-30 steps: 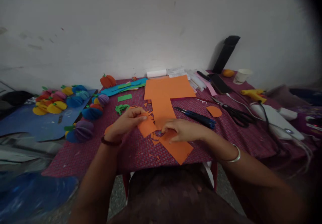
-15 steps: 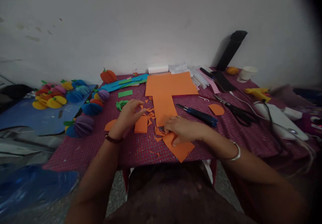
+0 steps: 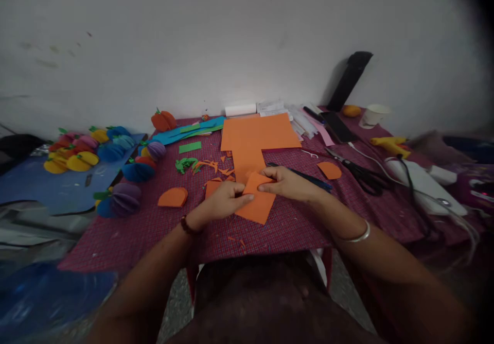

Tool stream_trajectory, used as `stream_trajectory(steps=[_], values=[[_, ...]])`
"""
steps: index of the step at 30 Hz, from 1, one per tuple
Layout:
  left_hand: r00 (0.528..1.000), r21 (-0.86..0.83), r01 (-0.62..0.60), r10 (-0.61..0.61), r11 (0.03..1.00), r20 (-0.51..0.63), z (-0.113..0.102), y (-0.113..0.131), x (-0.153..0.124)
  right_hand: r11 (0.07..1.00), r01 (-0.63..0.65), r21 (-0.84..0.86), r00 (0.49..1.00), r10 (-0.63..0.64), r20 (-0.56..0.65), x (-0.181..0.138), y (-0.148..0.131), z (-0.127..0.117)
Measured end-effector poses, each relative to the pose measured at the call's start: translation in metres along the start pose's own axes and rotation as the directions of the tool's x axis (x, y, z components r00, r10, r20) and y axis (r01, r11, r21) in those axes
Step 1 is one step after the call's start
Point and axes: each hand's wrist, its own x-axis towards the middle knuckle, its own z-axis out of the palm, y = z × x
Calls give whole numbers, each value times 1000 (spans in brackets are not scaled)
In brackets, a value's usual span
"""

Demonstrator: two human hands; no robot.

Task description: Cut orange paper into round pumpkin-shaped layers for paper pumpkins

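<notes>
A small orange paper rectangle (image 3: 258, 202) is held between my two hands, tilted above the tablecloth. My left hand (image 3: 227, 200) pinches its left edge with the thumb on top. On its upper right side, my right hand (image 3: 287, 183) grips it the same way. Behind it lie a long orange paper strip (image 3: 247, 161) and a large orange sheet (image 3: 262, 130). Another orange piece (image 3: 212, 188) is partly under my left hand. Orange scraps (image 3: 208, 166) are heaped beside green scraps (image 3: 187, 165). A blue cutter knife (image 3: 309, 177) is partly hidden behind my right hand.
Rounded orange cutouts (image 3: 173, 198) lie at left. Colourful paper pumpkins (image 3: 125, 199) line the left side. Scissors (image 3: 365, 175), a phone (image 3: 339, 126), a paper cup (image 3: 374, 116) and a yellow glue gun (image 3: 391, 145) with cables are at right. The wall (image 3: 193, 40) bounds the back.
My left hand has come right from the scraps and taken hold of the orange rectangle. My right hand has lifted that piece off the cloth. Orange scraps now lie farther left, near the green ones.
</notes>
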Motion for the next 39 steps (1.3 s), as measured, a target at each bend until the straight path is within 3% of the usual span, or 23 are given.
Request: stream_trajectory(steps=[4, 7, 9, 12, 15, 19, 22, 24, 26, 29, 35, 39], values=[[987, -377, 127, -80, 917, 138, -9, 1, -6, 991, 84, -102, 996, -80, 43, -6, -7, -11], [996, -596, 86, -88, 798, 25, -17, 2, -11, 955, 195, -224, 969, -222, -105, -11, -11, -18], [992, -631, 39, -106, 774, -69, -16, 0, -10, 952, 228, -203, 944, -268, -195, -11, -11, -16], [984, -585, 44, -135, 810, -113, -6, -4, -3, 973, 231, -1, 950, -225, -215, -7, -9, -1], [982, -531, 45, -134, 846, -131, 5, -5, 2, 957, 127, 262, 970, -64, -235, 0, -4, 18], [935, -380, -93, -51, 921, -352, 8, 0, -1, 783, 45, 621, 947, 164, -276, 6, -1, 26], [929, -226, -195, 106, 954, -356, 3, 3, -6, 636, 30, 771, 951, 218, -217, 5, -4, 22], [926, -102, -241, 198, 965, -321, 2, 5, -8, 598, 11, 801, 960, 217, -175, 4, -8, 21], [915, -3, -263, 248, 965, -318, 3, 9, -7, 607, 6, 795, 968, 195, -156, 3, -10, 23], [904, 4, -264, 249, 965, -349, 8, 15, -6, 685, 35, 727, 975, 135, -175, 3, -7, 28], [870, -137, -212, 123, 968, -478, 13, 16, -4, 902, -10, 432, 964, 124, -236, 5, 1, 36], [855, -202, -128, 4, 971, -518, 14, 8, 0, 950, 57, 307, 937, 55, -345, 4, -4, 38]])
